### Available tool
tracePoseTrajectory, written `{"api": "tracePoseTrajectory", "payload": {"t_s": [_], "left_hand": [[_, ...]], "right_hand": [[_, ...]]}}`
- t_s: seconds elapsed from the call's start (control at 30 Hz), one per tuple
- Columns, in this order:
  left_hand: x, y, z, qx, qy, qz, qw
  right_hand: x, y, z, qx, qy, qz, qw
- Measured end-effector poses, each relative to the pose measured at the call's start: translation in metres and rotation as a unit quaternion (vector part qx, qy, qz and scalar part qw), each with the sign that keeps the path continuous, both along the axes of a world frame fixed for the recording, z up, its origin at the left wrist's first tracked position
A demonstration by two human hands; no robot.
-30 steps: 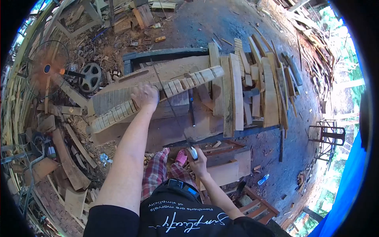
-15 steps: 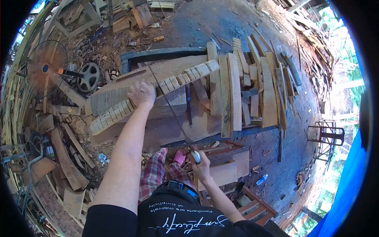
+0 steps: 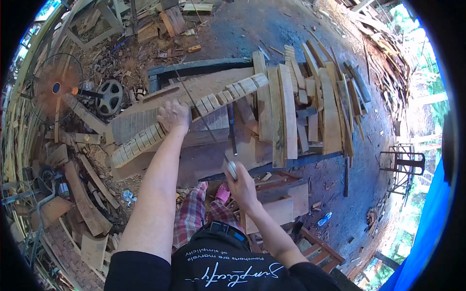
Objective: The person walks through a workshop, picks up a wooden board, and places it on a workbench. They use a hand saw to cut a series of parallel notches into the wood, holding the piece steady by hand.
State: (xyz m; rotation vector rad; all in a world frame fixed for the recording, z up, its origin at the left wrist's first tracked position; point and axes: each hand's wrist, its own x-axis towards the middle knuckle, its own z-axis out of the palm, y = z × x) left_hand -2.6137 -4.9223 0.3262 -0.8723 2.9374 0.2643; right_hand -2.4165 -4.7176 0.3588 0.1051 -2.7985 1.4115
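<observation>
We look down on a rough wooden desk (image 3: 213, 155) standing on a dirt floor (image 3: 252, 24) in an open work yard. Offcuts, chips and plank scraps (image 3: 87, 203) litter the ground to the left, beside a rusty round fan (image 3: 56, 87) and a dark spoked wheel (image 3: 109, 95). A blue tarpaulin (image 3: 429, 228) hangs at the far right, near a metal stand (image 3: 403, 165).

A stack of pale, curved wooden boards (image 3: 301, 106) lies across the right end of the desk, edges overlapping. In front of it a long curved slat (image 3: 194, 114) runs diagonally across the desk; its upper face carries a row of evenly spaced cross cuts that divide it into short blocks. The wood is unfinished and light brown, with a rough sawn grain.

Our left hand (image 3: 174, 116) lies palm down on the middle of the slat, fingers curled over its far edge, pressing it to the desk. Our right hand (image 3: 241, 186) is closed around the handle of a hand saw (image 3: 204, 123) at the near edge of the desk. The thin dark blade runs from that hand up and to the left and crosses the slat just right of the left hand. Plaid trousers (image 3: 194, 213) and a black shirt (image 3: 218, 266) show below
</observation>
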Motion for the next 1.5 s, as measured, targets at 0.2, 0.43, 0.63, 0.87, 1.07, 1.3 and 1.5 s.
{"api": "tracePoseTrajectory", "payload": {"t_s": [0.2, 0.43, 0.63, 0.87, 1.07, 1.3, 1.5], "left_hand": [[0.005, 0.001, 0.003, 0.007, 0.046, -0.014, 0.999], [0.002, 0.001, -0.004, 0.015, 0.044, 0.000, 0.999], [0.002, 0.000, -0.008, -0.004, 0.068, -0.014, 0.998], [0.003, 0.001, 0.001, 0.012, 0.043, -0.004, 0.999], [0.006, 0.000, -0.001, 0.014, 0.047, -0.013, 0.999], [0.003, 0.000, -0.004, 0.014, 0.051, -0.005, 0.999], [0.002, 0.001, 0.004, 0.010, 0.040, -0.013, 0.999]], "right_hand": [[-0.040, -0.025, 0.001, 0.025, 0.005, 0.003, 1.000], [-0.052, -0.027, 0.020, -0.003, 0.012, 0.007, 1.000], [-0.032, -0.019, 0.035, 0.003, -0.043, -0.005, 0.999], [-0.074, -0.041, 0.020, 0.009, -0.010, 0.014, 1.000], [-0.021, -0.015, 0.048, -0.006, -0.093, -0.010, 0.996], [-0.092, -0.052, 0.006, -0.006, -0.028, 0.007, 1.000], [-0.013, -0.005, 0.047, -0.039, -0.063, 0.001, 0.997]]}}
